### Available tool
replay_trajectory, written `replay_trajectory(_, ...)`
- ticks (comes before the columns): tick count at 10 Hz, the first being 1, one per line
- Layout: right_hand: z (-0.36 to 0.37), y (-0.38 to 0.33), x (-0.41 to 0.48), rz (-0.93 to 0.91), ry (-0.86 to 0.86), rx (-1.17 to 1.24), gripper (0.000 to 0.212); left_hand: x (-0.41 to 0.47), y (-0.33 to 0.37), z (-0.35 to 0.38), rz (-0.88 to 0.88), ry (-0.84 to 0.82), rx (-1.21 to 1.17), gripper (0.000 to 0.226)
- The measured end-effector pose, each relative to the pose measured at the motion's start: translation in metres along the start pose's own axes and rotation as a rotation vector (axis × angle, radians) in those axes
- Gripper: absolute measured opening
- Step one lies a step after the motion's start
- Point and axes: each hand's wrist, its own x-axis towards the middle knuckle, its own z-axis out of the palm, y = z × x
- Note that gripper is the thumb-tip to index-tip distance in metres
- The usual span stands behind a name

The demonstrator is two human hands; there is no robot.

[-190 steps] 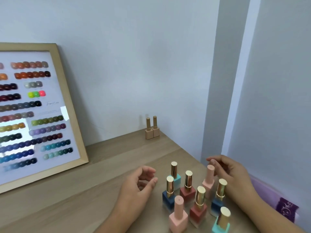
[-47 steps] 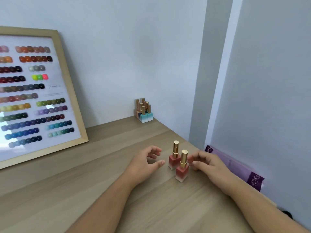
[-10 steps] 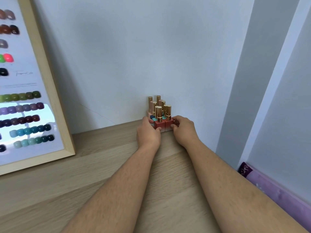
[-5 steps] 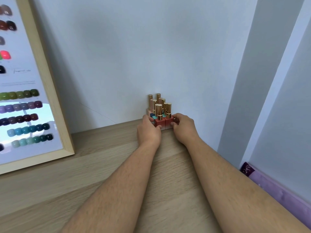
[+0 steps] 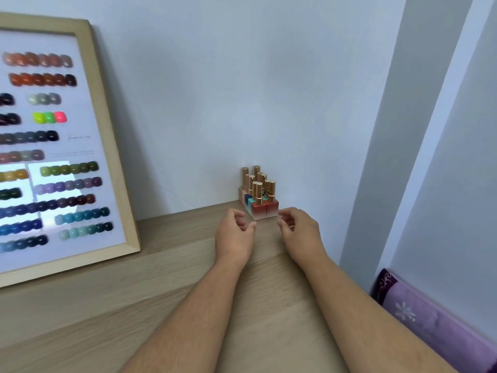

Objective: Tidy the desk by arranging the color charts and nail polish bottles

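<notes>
The left hand (image 5: 234, 236) hovers over the wooden counter (image 5: 166, 286), fingers loosely curled and released, grasping nothing; its fingertips sit just near of the bottle cluster without touching it. The right hand (image 5: 300, 232) mirrors it on the other side, also empty, fingers half-curled, close to the cluster's right corner but apart from it. Between and just beyond the two hands stand the nail polish bottles (image 5: 258, 199), packed tight in a small block at the far end of the counter, against the wall (image 5: 242, 90). All are upright with gold caps; the two nearest have red-brown bodies fading to pale at the base, with teal, dark blue and pink ones behind. On the left, a wood-framed color chart (image 5: 53, 146) leans against the wall with its lower edge on the counter, showing rows of glossy swatches. At the right, beyond the counter's edge, lies a purple fabric (image 5: 441, 327) with a floral print.
</notes>
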Motion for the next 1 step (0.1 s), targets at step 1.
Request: replay_trajectory(1,-0.005,-0.0116,-0.0373,0.006,-0.025,0.036,0.017,-0.0313,-0.0057,-0.0206,0.027,-0.007,-0.06,0.022)
